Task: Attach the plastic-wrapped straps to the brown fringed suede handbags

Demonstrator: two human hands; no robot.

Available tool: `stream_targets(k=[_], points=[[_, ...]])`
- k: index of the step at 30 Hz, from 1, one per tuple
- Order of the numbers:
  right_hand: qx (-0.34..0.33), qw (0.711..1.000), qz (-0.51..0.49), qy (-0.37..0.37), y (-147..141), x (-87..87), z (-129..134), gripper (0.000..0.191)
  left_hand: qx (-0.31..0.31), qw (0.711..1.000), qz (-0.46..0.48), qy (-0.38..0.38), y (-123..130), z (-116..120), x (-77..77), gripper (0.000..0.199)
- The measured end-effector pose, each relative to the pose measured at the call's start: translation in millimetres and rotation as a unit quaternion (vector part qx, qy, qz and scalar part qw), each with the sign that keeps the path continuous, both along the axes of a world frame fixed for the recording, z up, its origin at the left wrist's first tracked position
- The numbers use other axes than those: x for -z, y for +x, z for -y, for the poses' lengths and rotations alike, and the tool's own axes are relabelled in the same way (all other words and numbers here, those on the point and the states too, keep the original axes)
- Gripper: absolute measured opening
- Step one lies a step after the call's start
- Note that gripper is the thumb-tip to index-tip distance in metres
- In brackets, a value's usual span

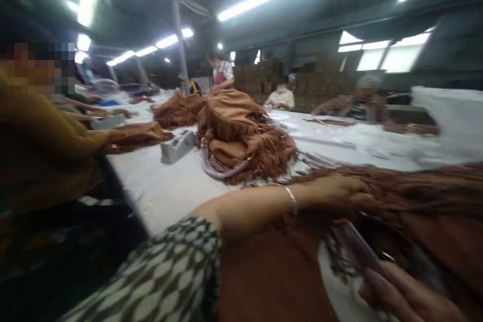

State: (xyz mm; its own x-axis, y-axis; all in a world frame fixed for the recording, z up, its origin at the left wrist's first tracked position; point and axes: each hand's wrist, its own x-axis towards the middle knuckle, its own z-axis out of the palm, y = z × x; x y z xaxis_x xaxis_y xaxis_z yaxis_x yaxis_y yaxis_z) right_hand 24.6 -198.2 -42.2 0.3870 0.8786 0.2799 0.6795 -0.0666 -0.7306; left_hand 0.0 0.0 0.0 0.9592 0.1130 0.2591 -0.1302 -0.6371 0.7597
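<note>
My left hand (341, 192) reaches across from the left, a bracelet on its wrist, and lies on a brown fringed piece (433, 193). Its fingertips are smeared among the fringe. At the lower right, my right hand (411, 294) is closed round a slim, pale, stick-like object (356, 244), too blurred to name. More smooth brown material (271, 271) spreads beneath my left forearm. Behind my forearm sits a heap of tan fringed bags (241, 136) with a pale, curved handle (222, 173) in front.
A white table (162, 191) stretches away from me. A grey-white box-like object (178, 147) stands left of the heap. At the left, a person in a mustard sleeve (49, 121) handles brown material. Other people sit or stand farther back. White sheeting (449, 115) rises at the right.
</note>
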Motion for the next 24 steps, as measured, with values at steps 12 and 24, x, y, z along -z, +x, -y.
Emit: stream_targets(k=[12, 24], points=[[0.0, 0.983, -0.176, -0.052, -7, -8.4, 24, 0.042, 0.005, 0.926, 0.083, -0.369, -73, 57, 17.6, 0.056], [0.047, 0.998, -0.017, -0.048, -1, -14.9, 29, 0.047, 0.009, 0.877, 0.048, -0.478, -70, 59, 41.7, 0.051]])
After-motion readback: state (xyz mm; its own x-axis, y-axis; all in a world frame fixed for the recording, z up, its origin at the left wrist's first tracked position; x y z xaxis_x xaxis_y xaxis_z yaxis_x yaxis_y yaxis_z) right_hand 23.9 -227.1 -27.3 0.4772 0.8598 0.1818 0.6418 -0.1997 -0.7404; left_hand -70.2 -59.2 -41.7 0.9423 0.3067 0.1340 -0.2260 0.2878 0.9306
